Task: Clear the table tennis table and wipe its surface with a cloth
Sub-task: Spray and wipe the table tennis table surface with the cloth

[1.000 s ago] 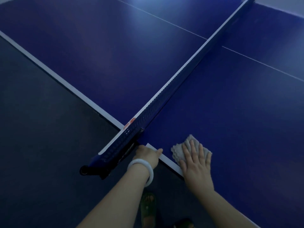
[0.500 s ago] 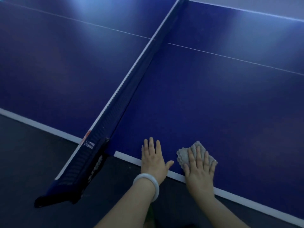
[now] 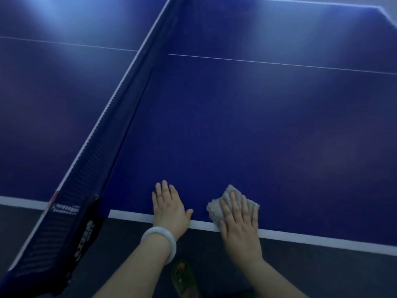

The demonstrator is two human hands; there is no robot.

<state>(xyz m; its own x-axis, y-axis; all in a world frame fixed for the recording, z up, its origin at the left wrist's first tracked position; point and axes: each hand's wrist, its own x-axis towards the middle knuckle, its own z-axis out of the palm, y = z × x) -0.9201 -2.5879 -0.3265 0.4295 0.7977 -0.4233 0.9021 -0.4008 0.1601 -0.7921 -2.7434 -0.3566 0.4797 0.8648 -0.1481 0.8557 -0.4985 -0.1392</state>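
The blue table tennis table (image 3: 247,125) fills most of the view, with a white line along its near edge. A crumpled grey cloth (image 3: 217,208) lies on the surface just inside that edge. My right hand (image 3: 239,220) presses flat on the cloth with straight fingers, covering much of it. My left hand (image 3: 169,206), with a white bangle on the wrist, lies flat on the bare table to the left of the cloth, fingers straight and spread.
The dark blue net (image 3: 120,108) with its white top band runs from the lower left up to the far edge, its clamp post (image 3: 71,231) overhanging the table side. Below is dark floor (image 3: 322,272) and a foot in a green sandal (image 3: 182,278).
The view swung left to right, so the net now sits farther left. My left hand went from the table edge by the net post to lying flat on the surface; the right stays on the cloth.
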